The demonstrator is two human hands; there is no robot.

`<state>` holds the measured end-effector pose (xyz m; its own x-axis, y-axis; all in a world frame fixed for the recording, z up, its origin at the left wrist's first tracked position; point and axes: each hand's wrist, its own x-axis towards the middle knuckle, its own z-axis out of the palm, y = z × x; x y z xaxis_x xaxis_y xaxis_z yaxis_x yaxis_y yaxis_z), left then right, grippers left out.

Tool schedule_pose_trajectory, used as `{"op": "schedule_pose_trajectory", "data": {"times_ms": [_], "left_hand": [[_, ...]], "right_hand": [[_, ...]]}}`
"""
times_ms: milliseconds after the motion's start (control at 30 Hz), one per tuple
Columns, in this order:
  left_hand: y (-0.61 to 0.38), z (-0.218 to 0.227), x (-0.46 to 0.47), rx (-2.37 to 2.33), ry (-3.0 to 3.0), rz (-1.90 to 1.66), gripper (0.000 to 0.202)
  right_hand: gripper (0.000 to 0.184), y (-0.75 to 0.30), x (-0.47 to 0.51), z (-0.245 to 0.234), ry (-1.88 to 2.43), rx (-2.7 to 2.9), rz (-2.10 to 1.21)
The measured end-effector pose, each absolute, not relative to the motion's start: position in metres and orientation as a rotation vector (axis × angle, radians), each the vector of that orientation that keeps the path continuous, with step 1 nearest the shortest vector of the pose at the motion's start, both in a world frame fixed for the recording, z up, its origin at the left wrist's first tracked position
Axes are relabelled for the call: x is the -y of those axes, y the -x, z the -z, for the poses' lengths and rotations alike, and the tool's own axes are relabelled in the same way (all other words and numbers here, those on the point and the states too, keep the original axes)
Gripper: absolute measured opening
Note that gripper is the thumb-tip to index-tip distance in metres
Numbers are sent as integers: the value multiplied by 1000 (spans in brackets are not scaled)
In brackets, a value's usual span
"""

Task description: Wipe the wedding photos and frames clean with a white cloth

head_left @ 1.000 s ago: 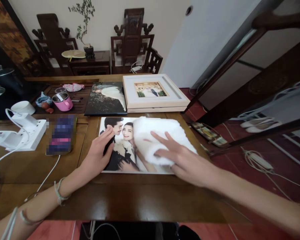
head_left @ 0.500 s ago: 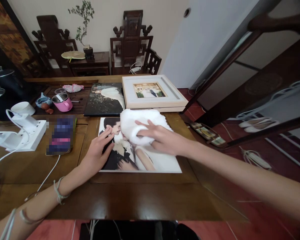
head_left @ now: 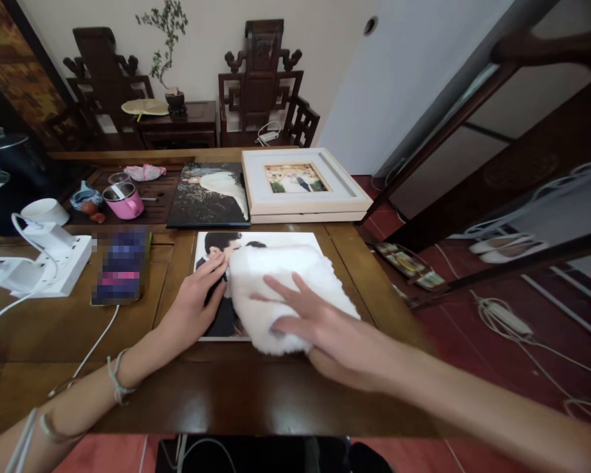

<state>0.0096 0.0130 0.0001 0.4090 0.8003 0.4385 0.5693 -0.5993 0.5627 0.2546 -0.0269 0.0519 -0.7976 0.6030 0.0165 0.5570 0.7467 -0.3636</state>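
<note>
A photo print [head_left: 221, 322] of a couple lies flat on the wooden table [head_left: 276, 401] before me. My left hand [head_left: 201, 289] rests on its left side with the fingers stretched out and nothing held. Over the right part of the print lies a fluffy white cloth [head_left: 256, 282], hiding much of the picture and hanging slightly past its near edge. My right hand [head_left: 305, 315] grips this cloth, with the thumb tucked into a fold and some fingers spread on top.
Behind the print lie a dark photo panel [head_left: 209, 197] and a pale wooden picture frame [head_left: 256, 177]. To the left are a phone [head_left: 121, 266] with a blurred screen, a white power strip [head_left: 73, 266] and a pink cup [head_left: 125, 202]. A mirror stand [head_left: 453, 282] leans beyond the right edge.
My right hand has drawn the white cloth toward me, from the print's far part down to its near edge. My left hand has stayed in place.
</note>
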Motion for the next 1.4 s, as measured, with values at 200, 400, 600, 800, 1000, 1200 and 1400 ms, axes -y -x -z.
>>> {"op": "schedule_pose_trajectory", "data": {"times_ms": [200,400,600,800,1000,1200,1400], "left_hand": [[-9,2,-14,-1147,-2402,-990,38],[-9,4,-15,-1139,-2397,-1000,36],[-8,4,-14,-1137,-2405,-1007,35],[-10,0,-13,-1155,-2396,-1006,36],[-9,2,-14,-1139,-2440,-1025,35],[-7,3,-15,-1149,-2461,-975,35],[-9,1,-14,-1171,-2458,-967,34]], "right_hand": [[56,-257,42,-52,877,2832,-504],[53,-253,-34,-53,1063,2811,-412],[54,-246,-65,-53,1075,2803,-360],[53,-255,7,-42,944,2824,-371],[47,-261,77,-34,804,2789,-489],[55,-264,22,-47,932,2841,-437],[61,-268,-61,-56,1071,2857,-424]]}}
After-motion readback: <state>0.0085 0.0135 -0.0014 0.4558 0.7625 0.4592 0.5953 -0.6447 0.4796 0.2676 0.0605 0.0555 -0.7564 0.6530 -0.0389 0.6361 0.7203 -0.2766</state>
